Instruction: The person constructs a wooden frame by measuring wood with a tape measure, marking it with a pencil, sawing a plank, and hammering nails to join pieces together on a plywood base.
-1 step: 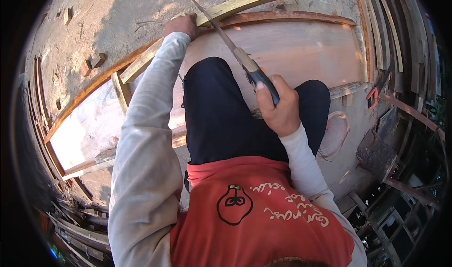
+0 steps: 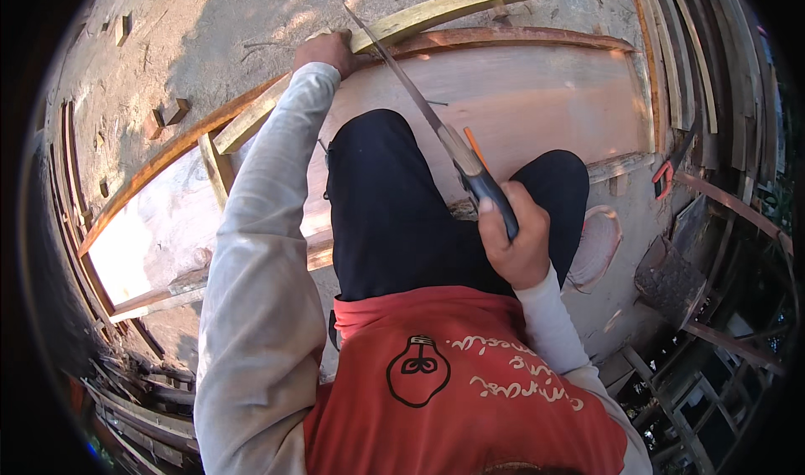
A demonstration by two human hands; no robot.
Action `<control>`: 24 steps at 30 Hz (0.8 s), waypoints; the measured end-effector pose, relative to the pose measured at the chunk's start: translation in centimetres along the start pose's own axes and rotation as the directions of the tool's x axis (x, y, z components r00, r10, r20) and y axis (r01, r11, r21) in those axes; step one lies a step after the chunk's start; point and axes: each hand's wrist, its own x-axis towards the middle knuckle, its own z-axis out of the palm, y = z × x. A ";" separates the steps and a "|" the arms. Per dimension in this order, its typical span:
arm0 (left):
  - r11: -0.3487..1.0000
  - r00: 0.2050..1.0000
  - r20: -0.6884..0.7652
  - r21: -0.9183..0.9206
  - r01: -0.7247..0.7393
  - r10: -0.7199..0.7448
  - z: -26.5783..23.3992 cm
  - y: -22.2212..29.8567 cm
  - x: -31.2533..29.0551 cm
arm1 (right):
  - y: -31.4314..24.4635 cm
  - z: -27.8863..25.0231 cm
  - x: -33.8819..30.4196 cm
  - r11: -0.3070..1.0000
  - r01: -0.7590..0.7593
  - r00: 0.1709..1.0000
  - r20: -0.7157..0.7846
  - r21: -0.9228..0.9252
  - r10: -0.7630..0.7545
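- While a red shirt [image 2: 495, 341] with a black bulb-shaped print fills 6 o'clock nearest the camera, dark blue-black trousers [image 2: 394, 240] cover bent knees at the centre of the view.
- The right hand [image 2: 518, 236], near 3 o'clock, is wrapped tightly round the black grip of a long, narrow-bladed handsaw [image 2: 423, 106].
- The saw slants toward 11 o'clock, its blade crossing a pale yellowish square-edged wooden beam [image 2: 453, 7] just right of the left hand.
- A slim orange rod [image 2: 475, 148] shows right beside the saw.
- Under the legs, a long pinkish-tan board panel [image 2: 545, 98] stretches from 9 to 2 o'clock, edged by reddish-brown wooden strips.
- At 11 o'clock the left hand [image 2: 325, 53] is closed over the beam, its fingertips hidden; the beam runs from 10 to 1 o'clock.
- Farther out at 3 o'clock lies a second saw with a red-and-black handle [image 2: 662, 180].
- Small brown wooden blocks [image 2: 153, 124] sit on bare ground at 10 o'clock.
- Long weathered planks [image 2: 679, 39] lie side by side at 2 o'clock.
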 end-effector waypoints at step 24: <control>1.000 1.000 0.000 -0.022 -0.020 0.020 -0.1 1.5 0.3 | 1.3 4.0 8.5 0.998 0.060 0.997 -0.045 -0.021 -0.061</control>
